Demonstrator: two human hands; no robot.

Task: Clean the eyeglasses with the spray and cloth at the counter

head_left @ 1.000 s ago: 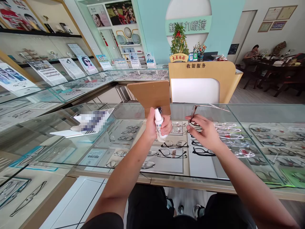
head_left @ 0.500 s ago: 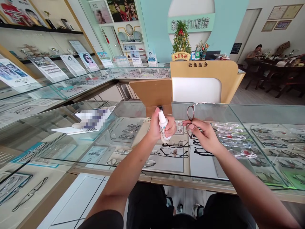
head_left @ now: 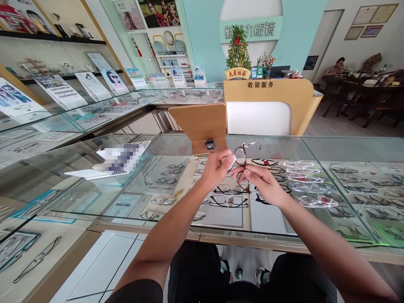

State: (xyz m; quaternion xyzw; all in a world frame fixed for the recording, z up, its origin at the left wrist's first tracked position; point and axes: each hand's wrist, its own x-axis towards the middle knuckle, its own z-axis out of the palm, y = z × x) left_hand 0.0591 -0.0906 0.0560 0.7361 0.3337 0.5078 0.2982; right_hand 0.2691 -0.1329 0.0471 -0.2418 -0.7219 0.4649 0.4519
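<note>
Head view: both hands meet above the glass surface (head_left: 318, 147), in front of a wooden stand (head_left: 198, 122). Right hand (head_left: 263, 185), fingers clamped on brown-framed glasses (head_left: 240, 156), held on end. Left hand (head_left: 216, 166), fingers closed on a small white object (head_left: 231, 161), pressed to the upper lens.

At frame centre, the right hand (head_left: 260, 184) pinches brown-rimmed glasses (head_left: 241, 156) above the glass bench (head_left: 315, 147). The left hand (head_left: 217, 166) holds a small white item (head_left: 230, 161) against one lens.
</note>
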